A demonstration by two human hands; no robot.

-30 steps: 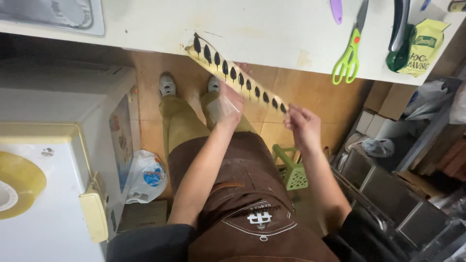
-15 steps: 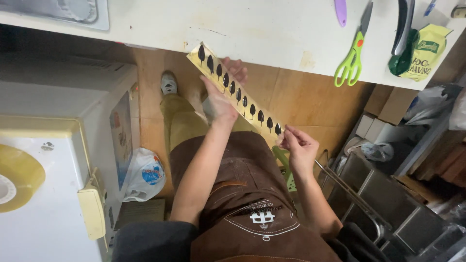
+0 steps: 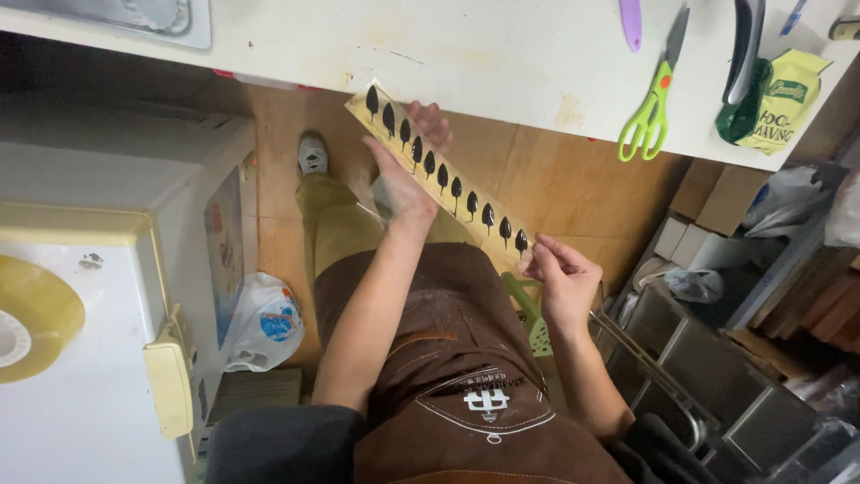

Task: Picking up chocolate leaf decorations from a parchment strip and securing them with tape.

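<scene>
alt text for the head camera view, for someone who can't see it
Seen from above, a person in a brown apron holds a long pale strip bearing a row of dark leaf shapes, left hand at its middle and right hand pinching its near end. Green-handled scissors lie on the white counter beyond.

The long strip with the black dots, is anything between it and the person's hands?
Nothing visible is. The left hand wraps the strip near its middle, and the right hand pinches its lower end with its fingertips. Both touch it directly, in the air just below the white table edge.
</scene>
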